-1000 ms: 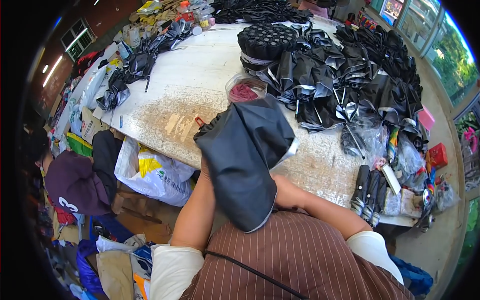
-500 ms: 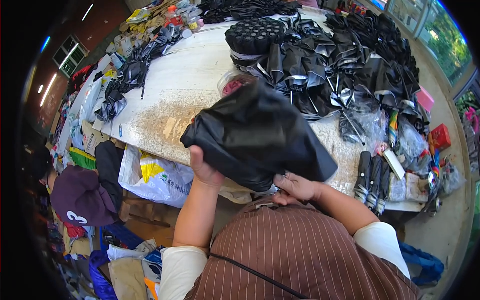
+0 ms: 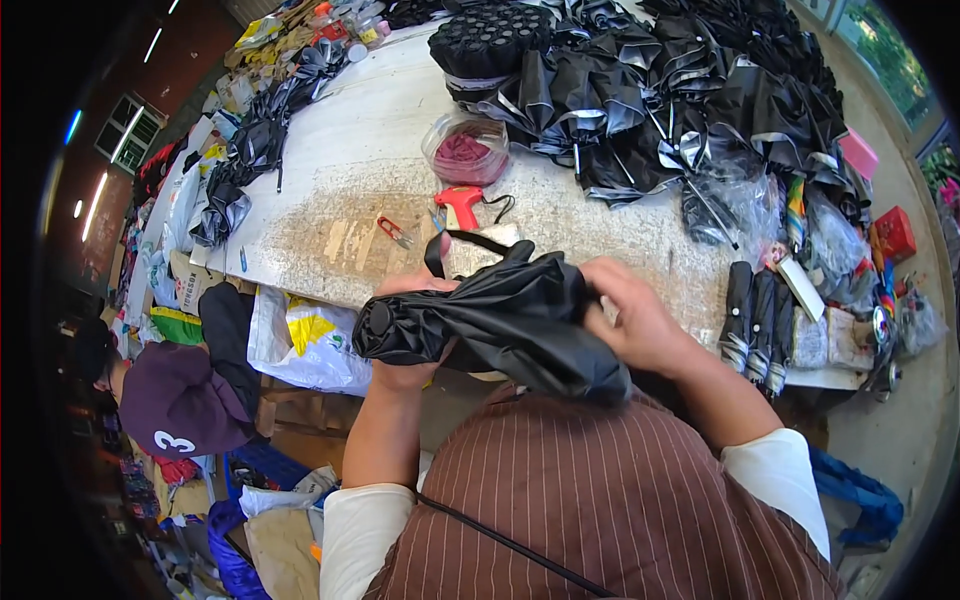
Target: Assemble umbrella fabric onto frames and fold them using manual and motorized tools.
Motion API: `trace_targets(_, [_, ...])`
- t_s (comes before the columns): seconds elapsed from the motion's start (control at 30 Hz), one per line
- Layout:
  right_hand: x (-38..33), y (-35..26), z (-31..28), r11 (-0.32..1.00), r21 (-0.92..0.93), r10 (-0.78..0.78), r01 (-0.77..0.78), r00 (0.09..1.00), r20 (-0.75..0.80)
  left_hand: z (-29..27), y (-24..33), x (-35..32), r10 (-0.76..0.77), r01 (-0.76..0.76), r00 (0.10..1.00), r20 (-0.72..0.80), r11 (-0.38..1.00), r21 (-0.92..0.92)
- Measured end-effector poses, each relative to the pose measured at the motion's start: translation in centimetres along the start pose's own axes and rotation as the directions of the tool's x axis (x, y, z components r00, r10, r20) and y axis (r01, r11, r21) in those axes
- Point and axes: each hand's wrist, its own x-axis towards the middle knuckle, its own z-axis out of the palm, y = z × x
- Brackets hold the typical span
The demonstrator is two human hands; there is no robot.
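Head view, looking down past a brown pinstriped apron (image 3: 590, 490) to a white, worn tabletop (image 3: 345, 150). A black umbrella (image 3: 515, 315), its cloth loosely gathered, is held in front of the person at the tabletop's near edge. Its round end cap points left, its cloth spreads right, and a black strap (image 3: 476, 240) loops up from its far side.

The left hand (image 3: 412, 288) has its grip closed around the umbrella near the capped end. The right hand (image 3: 635, 315) is curled at the right side of the cloth; whether its grip pinches the fabric, I cannot tell.

Just beyond the umbrella lie red-handled snips (image 3: 394, 232) and a red glue gun (image 3: 459, 205). Behind the glue gun is a clear tub (image 3: 467, 150) with maroon contents. Farther right, black umbrellas form a large heap (image 3: 620, 110), beside a tight, round bundle (image 3: 490, 45). Three folded umbrellas (image 3: 755, 325) lie side by side near the right edge. At left, another person in purple (image 3: 180, 395) is beside a white-and-yellow sack (image 3: 310, 340).
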Motion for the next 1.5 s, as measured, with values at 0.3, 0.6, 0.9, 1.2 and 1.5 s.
trace_targets(0.3, [1.8, -3.3, -0.1, 0.844, -0.245, -0.479, 0.477, 0.876, 0.055, -0.1, 0.5, -2.0, -0.056, 0.005, 0.967, 0.250, 0.980, 0.200])
trace_targets(0.6, [9.2, -8.1, -3.6, 0.685, 0.620, -0.529, 0.382, 0.846, 0.064, 0.0, 0.0, 0.3, -0.251, 0.219, 0.963, -0.092, 0.939, -0.266])
trace_targets(0.9, [7.6, -4.6, 6.3, 0.930, 0.342, -0.007, -0.132, 0.926, 0.377, 1.7, 0.2, 8.4, -0.287, 0.208, 0.944, -0.162, 0.900, -0.382])
trace_targets(1.2, [5.2, -2.6, 4.3, 0.849, 0.479, 0.011, -0.226, 0.912, 0.411, 4.3, 1.2, 6.5, -0.194, 0.196, 0.972, -0.131, 0.981, -0.001])
trace_targets(1.5, [3.2, -2.8, 4.4, 0.869, 0.331, 0.152, -0.367, 0.836, 0.527, 5.1, 2.5, 5.8, -0.094, 0.098, 0.988, 0.124, 0.995, -0.031])
